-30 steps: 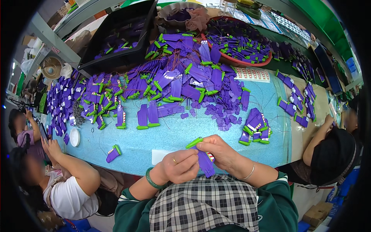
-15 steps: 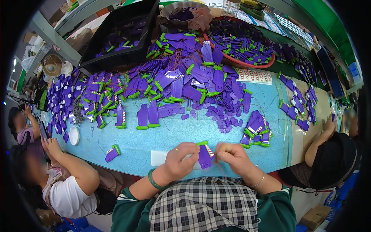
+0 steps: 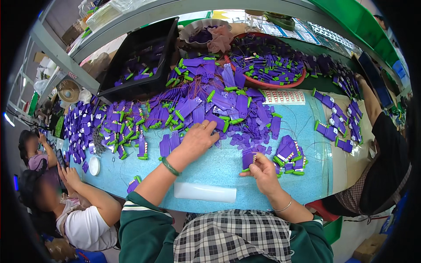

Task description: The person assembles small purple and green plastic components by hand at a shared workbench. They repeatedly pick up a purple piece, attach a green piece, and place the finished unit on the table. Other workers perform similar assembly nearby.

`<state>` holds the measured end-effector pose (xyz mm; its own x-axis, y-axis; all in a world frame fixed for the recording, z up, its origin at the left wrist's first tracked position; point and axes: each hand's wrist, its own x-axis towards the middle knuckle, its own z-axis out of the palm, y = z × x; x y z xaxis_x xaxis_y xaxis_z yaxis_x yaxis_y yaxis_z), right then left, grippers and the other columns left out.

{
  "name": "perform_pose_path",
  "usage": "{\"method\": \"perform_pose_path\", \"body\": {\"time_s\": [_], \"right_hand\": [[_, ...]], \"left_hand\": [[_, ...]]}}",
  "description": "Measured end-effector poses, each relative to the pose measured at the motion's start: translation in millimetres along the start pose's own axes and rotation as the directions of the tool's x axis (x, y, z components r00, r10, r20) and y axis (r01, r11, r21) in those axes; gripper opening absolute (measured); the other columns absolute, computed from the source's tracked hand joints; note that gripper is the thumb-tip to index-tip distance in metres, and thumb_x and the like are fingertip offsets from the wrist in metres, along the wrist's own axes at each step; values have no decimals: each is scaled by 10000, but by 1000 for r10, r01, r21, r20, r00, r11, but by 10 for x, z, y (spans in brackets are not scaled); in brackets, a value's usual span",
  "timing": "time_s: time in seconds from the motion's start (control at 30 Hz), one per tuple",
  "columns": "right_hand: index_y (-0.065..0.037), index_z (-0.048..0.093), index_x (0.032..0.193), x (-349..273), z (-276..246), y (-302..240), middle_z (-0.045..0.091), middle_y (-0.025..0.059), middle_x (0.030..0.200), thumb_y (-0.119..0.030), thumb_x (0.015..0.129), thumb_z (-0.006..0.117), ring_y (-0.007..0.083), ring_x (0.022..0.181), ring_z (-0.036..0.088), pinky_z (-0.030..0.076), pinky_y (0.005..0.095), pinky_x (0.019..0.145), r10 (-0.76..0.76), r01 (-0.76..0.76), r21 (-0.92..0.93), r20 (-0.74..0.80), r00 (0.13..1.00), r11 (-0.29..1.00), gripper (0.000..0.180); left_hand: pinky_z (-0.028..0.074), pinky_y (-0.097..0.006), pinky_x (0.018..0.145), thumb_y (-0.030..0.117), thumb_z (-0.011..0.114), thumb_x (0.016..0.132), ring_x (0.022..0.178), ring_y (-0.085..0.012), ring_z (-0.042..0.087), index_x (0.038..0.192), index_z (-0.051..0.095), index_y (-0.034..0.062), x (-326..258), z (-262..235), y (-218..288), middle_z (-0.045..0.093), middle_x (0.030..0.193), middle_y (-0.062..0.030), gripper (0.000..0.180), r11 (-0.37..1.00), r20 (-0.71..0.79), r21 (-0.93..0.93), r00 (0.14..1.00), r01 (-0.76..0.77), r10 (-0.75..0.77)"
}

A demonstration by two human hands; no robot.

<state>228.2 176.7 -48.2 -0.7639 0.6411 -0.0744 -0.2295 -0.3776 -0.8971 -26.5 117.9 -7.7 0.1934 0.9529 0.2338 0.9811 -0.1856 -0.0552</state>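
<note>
My right hand [image 3: 265,175] pinches a flat purple piece [image 3: 248,161] with a green end strip and a striped edge, just above the blue tabletop. My left hand [image 3: 195,141] reaches over the near side of a heap of similar purple pieces [image 3: 221,98]. Its thumb and fingers are parted at the heap, and nothing shows held in them; the fingertips are partly hidden. A small stack of purple pieces with green strips [image 3: 289,153] lies right of my right hand. In front of me is a white glossy strip [image 3: 205,192].
A black tray [image 3: 129,89] and a red basket [image 3: 280,83] of purple pieces stand behind the heap. Small purple scraps [image 3: 250,138] lie before it, a white round lid [image 3: 94,166] at left. Co-workers sit on both sides; one person's arm [image 3: 372,101] reaches in at right.
My hands have parted. The left has moved forward to the heap; the right has lifted the purple piece forward and right. The co-worker at right now reaches farther across the table.
</note>
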Motion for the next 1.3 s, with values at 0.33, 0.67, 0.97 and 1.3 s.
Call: {"method": "perform_pose_path", "body": {"time_s": [0.33, 0.67, 0.97, 1.3], "right_hand": [[-85, 640, 1197, -53, 122, -181, 530, 40, 879, 83, 786, 629, 117, 753, 525, 476, 249, 617, -215, 209, -506, 48, 975, 837, 444], [-163, 699, 1113, -115, 215, -370, 475, 41, 685, 73, 738, 669, 166, 619, 488, 409, 294, 549, -174, 372, -740, 333, 927, 561, 445], [-24, 625, 1132, -217, 365, -153, 638, 59, 868, 45, 737, 716, 120, 791, 624, 524, 254, 730, 39, -15, -147, 165, 985, 989, 411], [-63, 647, 852, -58, 337, -452, 587, 59, 775, -125, 781, 720, 182, 648, 589, 454, 317, 531, -73, 485, -601, 578, 813, 636, 119]], "left_hand": [[520, -337, 876, -123, 644, 791, 939, -217, 640, 998, 620, -4, -415, -217, 746, 638, 978, -99, 239, -230, 220, -967, 801, 106, -556], [549, -290, 832, -86, 629, 837, 896, -174, 660, 1044, 640, -29, -726, -112, 974, 652, 952, -95, 216, -367, 359, -914, 772, 175, -524], [488, -256, 809, -11, 691, 792, 895, -108, 606, 968, 647, -12, -654, -189, 1124, 620, 992, -48, 181, -404, 408, -883, 818, 239, -406], [475, -293, 734, -51, 681, 734, 858, -169, 613, 793, 606, 16, -629, -575, 985, 599, 970, -84, 116, 301, 175, -923, 958, 240, -227]]}}
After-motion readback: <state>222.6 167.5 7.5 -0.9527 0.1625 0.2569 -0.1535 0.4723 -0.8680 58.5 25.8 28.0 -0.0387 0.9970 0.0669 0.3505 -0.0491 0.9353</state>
